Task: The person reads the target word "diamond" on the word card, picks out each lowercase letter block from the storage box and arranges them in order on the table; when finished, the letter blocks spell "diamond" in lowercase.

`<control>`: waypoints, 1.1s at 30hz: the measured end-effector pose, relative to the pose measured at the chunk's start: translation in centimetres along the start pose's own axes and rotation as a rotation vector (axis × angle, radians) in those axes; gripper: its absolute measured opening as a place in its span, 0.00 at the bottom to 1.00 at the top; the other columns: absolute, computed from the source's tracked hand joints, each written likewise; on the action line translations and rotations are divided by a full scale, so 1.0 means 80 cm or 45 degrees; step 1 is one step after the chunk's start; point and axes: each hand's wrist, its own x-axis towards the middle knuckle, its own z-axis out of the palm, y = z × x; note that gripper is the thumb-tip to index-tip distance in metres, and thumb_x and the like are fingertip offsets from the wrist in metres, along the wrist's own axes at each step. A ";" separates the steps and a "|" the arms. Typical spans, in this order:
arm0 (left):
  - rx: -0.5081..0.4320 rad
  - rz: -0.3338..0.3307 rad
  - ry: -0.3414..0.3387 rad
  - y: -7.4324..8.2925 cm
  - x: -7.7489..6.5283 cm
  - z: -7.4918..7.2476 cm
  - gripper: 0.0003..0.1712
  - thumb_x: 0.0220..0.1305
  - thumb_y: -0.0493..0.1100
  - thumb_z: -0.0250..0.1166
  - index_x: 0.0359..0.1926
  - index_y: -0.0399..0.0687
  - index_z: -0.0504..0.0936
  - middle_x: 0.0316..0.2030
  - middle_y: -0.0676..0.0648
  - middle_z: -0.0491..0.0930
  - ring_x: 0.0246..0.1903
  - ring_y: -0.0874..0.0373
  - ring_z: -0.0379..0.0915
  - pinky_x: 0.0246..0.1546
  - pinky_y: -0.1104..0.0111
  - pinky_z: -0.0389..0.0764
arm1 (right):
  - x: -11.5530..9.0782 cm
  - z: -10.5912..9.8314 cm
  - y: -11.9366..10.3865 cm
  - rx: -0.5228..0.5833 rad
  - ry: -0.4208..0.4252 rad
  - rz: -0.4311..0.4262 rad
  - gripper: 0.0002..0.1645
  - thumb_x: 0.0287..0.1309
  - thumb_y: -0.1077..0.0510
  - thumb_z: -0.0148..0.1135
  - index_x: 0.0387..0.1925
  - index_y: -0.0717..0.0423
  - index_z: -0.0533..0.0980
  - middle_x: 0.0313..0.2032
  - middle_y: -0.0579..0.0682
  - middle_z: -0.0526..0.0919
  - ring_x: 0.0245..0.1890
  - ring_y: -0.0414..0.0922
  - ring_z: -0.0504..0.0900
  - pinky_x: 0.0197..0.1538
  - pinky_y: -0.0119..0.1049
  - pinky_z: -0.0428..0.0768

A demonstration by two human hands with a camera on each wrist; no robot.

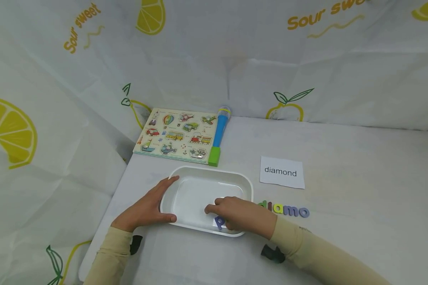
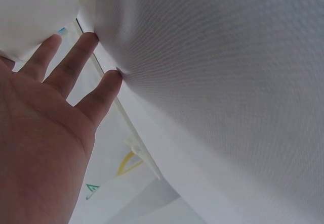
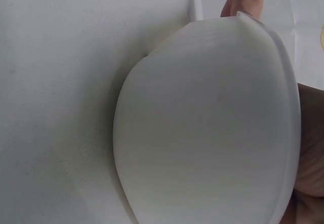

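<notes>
A shallow white tray [image 1: 192, 233] stands on the table in the head view. My left hand [image 1: 146, 206] rests at its left end, thumb on the near rim and fingertips at the far-left rim. In the left wrist view its fingers [image 2: 71, 64] are straight and spread. My right hand [image 1: 240, 213] reaches over the tray's right side, with the index finger pointing left. A purple letter [image 1: 219, 222] shaped like a p lies right beside its fingers, partly covered. In the right wrist view the tray's outer wall [image 3: 202, 123] hides most of this hand; what its fingers hold cannot be told.
Right of the tray, foam letters [image 1: 290, 210] spell "diamo", the first partly behind my right wrist. Above them lies a white card [image 1: 282, 172] printed "diamond". A vehicle picture puzzle board [image 1: 174, 136] and a blue-green toy microphone [image 1: 219, 134] lie behind the tray.
</notes>
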 end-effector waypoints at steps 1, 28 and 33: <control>-0.001 0.000 -0.001 0.000 0.000 0.000 0.67 0.43 0.69 0.79 0.79 0.68 0.51 0.76 0.43 0.54 0.70 0.40 0.58 0.61 0.41 0.70 | 0.000 0.000 0.001 0.004 0.008 -0.001 0.34 0.47 0.69 0.75 0.57 0.48 0.78 0.41 0.47 0.83 0.38 0.42 0.81 0.45 0.33 0.81; -0.005 -0.035 -0.022 0.000 0.002 -0.001 0.65 0.44 0.66 0.80 0.79 0.69 0.53 0.77 0.43 0.53 0.72 0.40 0.55 0.62 0.40 0.68 | -0.103 -0.044 0.077 1.106 0.537 -0.017 0.17 0.58 0.70 0.71 0.49 0.59 0.79 0.45 0.55 0.83 0.46 0.47 0.84 0.49 0.40 0.84; -0.006 -0.044 -0.030 0.000 0.001 -0.002 0.65 0.44 0.67 0.80 0.79 0.69 0.52 0.77 0.42 0.52 0.72 0.39 0.55 0.61 0.40 0.69 | -0.180 -0.046 0.111 0.927 0.700 0.204 0.21 0.56 0.69 0.72 0.51 0.58 0.78 0.44 0.52 0.83 0.45 0.43 0.85 0.46 0.34 0.84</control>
